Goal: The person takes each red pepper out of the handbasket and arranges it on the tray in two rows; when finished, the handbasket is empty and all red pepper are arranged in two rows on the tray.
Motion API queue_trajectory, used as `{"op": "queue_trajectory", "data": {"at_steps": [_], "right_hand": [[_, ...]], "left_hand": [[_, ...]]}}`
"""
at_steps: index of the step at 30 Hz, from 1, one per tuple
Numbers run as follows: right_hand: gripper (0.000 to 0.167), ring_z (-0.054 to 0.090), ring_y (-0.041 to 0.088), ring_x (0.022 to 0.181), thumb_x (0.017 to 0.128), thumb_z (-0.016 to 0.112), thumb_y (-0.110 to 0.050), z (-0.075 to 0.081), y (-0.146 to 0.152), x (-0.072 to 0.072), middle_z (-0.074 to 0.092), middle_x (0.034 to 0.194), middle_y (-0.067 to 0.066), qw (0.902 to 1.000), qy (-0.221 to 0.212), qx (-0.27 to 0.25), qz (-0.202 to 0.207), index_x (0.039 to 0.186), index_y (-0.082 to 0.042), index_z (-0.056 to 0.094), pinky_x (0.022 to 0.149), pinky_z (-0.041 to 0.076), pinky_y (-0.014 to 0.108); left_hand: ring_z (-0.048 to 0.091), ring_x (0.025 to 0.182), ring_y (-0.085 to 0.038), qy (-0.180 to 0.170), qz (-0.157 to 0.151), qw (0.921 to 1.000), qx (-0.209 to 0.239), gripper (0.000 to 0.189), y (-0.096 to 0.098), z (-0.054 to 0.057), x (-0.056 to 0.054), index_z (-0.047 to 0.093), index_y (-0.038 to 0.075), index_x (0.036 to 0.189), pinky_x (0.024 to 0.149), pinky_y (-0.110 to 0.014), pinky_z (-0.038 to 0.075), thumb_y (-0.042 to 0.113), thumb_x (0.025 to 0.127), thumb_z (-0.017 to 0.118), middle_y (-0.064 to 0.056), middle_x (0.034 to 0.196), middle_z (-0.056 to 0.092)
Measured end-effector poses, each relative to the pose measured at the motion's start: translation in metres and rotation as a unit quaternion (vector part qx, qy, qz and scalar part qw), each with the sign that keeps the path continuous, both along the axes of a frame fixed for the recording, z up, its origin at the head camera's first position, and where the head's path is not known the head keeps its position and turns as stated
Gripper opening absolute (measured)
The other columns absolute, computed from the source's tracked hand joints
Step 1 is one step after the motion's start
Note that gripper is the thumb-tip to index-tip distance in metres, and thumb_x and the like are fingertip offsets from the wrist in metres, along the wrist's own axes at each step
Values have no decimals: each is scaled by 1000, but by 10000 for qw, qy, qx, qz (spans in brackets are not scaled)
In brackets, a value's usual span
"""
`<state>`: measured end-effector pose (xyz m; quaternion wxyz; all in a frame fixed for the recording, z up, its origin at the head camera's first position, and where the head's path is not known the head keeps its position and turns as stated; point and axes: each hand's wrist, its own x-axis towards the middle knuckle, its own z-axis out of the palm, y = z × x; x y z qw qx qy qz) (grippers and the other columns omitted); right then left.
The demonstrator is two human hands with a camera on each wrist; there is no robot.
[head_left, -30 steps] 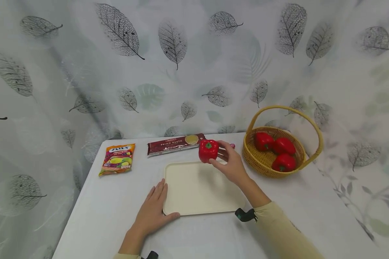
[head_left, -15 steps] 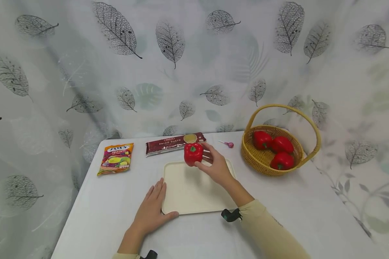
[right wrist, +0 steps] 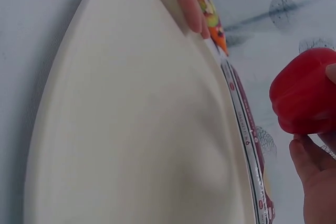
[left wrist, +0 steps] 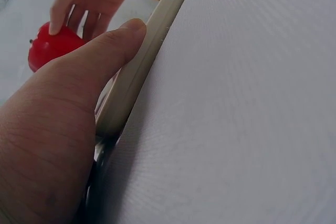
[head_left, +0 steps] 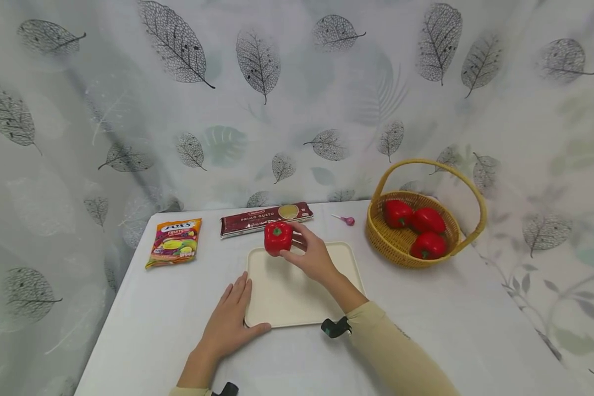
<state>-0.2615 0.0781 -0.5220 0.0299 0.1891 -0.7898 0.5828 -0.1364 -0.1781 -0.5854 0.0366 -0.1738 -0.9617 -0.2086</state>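
Note:
A red bell pepper (head_left: 278, 238) is held up by my right hand (head_left: 313, 256), above the far left part of the cream tray (head_left: 304, 300). Its green stem end faces the head camera. In the right wrist view the bell pepper (right wrist: 304, 93) hangs clear of the tray's surface, with fingertips on its side. My left hand (head_left: 230, 324) lies flat with fingers straight along the tray's left edge, the thumb at the near left corner. The left wrist view shows that thumb (left wrist: 113, 48) against the tray's rim (left wrist: 136, 72).
A wicker basket (head_left: 395, 248) with several red peppers stands at the right, its handle arching high. Behind the tray lie a long maroon Primo Gusto packet (head_left: 249, 221) and a lollipop (head_left: 348, 221). A Fox's candy bag (head_left: 174, 242) lies at the far left.
My right hand has carried the bell pepper leftward over the tray, from its far right part to its far left. The lollipop has come into fuller view. My left hand keeps its place.

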Motion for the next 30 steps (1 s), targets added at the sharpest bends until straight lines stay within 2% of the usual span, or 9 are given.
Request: {"op": "queue_trajectory", "data": {"at_steps": [7, 14, 23, 30], "right_hand": [[77, 65, 30, 134, 93, 89, -25, -10, -11, -2, 63, 151, 7, 9997, -231, 15, 107, 160, -16, 52, 104, 59, 42], [75, 64, 34, 135, 93, 89, -22, -16, -17, 1, 61, 151, 11, 9983, -505, -122, 271, 159, -20, 53, 106, 58, 42], [75, 64, 29, 136, 94, 88, -21, -23, -23, 2, 60, 153, 10, 9979, -533, 102, 353, 160, -17, 52, 106, 57, 37], [75, 64, 31, 136, 95, 88, -22, -23, -26, 4, 60, 154, 11, 9976, -550, 247, 330, 160, -15, 52, 106, 57, 36]], "left_hand": [[21, 164, -29, -89, 30, 10000, -18, 126, -1, 3, 1, 30, -3, 168, 133, -47, 16, 85, 86, 67, -14, 179, 19], [21, 164, -30, -220, 44, 9997, -37, 127, 0, 6, 0, 28, -1, 169, 133, -49, 16, 88, 86, 64, -14, 179, 18], [22, 164, -32, -212, 38, 9998, 55, 127, 0, 5, 0, 30, -2, 169, 133, -51, 17, 87, 86, 64, -15, 179, 20], [22, 164, -31, -235, 35, 9997, 38, 127, 1, 4, 0, 30, -1, 169, 133, -51, 17, 88, 86, 63, -14, 179, 20]]}}
